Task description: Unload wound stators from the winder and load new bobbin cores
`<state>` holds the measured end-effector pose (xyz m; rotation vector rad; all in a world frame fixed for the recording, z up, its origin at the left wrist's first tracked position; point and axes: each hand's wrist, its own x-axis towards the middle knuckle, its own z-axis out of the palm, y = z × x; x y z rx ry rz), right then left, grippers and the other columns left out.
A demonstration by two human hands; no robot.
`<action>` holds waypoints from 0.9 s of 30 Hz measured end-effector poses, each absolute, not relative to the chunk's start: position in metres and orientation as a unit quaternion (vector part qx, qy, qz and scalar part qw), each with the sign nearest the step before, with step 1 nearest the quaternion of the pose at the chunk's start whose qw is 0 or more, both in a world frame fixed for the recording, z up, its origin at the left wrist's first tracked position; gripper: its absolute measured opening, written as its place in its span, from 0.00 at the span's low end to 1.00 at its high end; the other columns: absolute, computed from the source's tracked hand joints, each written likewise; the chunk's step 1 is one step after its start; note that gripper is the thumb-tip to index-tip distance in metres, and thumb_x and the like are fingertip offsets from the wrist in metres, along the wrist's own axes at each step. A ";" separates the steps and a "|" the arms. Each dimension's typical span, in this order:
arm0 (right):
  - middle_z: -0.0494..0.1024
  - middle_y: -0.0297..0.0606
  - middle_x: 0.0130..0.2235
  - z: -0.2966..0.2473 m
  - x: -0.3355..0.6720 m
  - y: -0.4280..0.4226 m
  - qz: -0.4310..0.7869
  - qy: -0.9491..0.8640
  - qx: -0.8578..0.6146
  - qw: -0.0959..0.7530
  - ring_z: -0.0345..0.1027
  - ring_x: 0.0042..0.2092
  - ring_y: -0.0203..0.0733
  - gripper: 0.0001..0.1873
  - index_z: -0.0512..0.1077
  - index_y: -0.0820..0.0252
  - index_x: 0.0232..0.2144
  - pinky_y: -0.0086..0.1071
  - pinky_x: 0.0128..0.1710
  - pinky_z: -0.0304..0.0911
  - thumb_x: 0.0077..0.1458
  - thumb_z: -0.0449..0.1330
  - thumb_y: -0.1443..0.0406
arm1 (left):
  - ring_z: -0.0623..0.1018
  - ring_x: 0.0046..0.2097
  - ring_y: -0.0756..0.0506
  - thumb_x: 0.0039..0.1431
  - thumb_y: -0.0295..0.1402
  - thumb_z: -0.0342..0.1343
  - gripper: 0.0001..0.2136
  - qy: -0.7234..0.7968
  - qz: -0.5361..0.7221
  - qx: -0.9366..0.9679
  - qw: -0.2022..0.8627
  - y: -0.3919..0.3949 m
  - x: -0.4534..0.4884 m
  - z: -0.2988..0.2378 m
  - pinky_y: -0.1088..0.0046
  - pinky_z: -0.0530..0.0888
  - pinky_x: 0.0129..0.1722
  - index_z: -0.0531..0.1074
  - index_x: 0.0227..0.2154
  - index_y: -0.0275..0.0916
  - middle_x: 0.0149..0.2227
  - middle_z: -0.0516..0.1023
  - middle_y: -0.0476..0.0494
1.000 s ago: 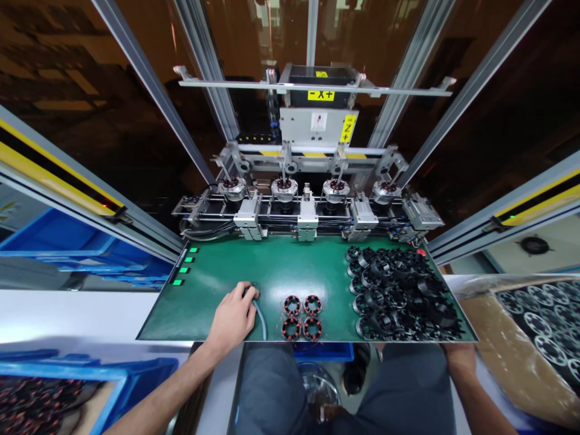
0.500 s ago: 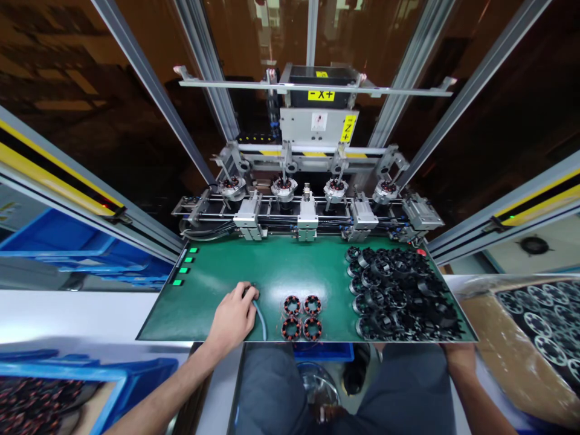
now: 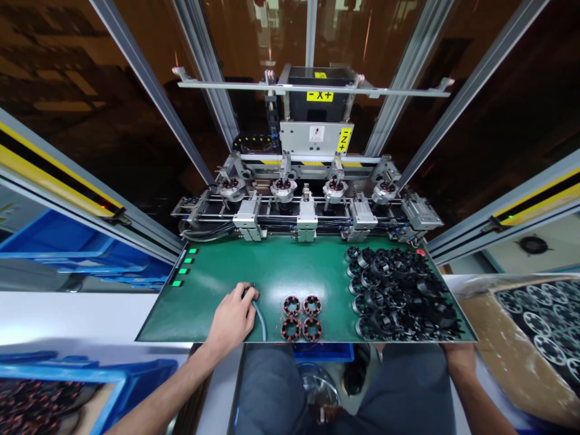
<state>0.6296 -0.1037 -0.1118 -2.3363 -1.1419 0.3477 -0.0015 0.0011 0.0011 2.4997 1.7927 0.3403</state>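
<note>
My left hand (image 3: pixel 233 317) rests on the green work surface (image 3: pixel 208 296), its fingers curled over a small dark object with a pale blue cable (image 3: pixel 261 319) leading from it. Just right of that hand lie several copper-wound stators (image 3: pixel 301 317) in a square group. Only my right forearm (image 3: pixel 462 374) shows; the hand itself is hidden under the front edge of the surface. A large heap of black ring-shaped parts (image 3: pixel 401 293) covers the right side. Behind, the winding machine (image 3: pixel 308 193) holds several stators on its spindles.
Lit green buttons (image 3: pixel 185 266) sit at the left edge of the surface. Blue bins (image 3: pixel 67 241) stand on the left, one at the lower left (image 3: pixel 45 399) holding wound stators. A tray of black rings (image 3: pixel 539 314) lies on the right. Aluminium frame posts flank the machine.
The machine's head with the yellow axis labels has dropped lower toward the spindles. Neither hand has moved.
</note>
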 end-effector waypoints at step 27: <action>0.67 0.62 0.71 -0.118 0.634 -0.106 0.138 -0.401 -0.869 0.257 0.56 0.76 0.69 0.54 0.68 0.66 0.65 0.50 0.75 0.54 0.39 0.58 0.42 | 0.81 0.43 0.42 0.70 0.26 0.48 0.10 0.577 0.111 0.809 0.016 0.001 -0.001 0.000 0.62 0.77 0.47 0.73 0.46 0.42 0.53 0.75 0.40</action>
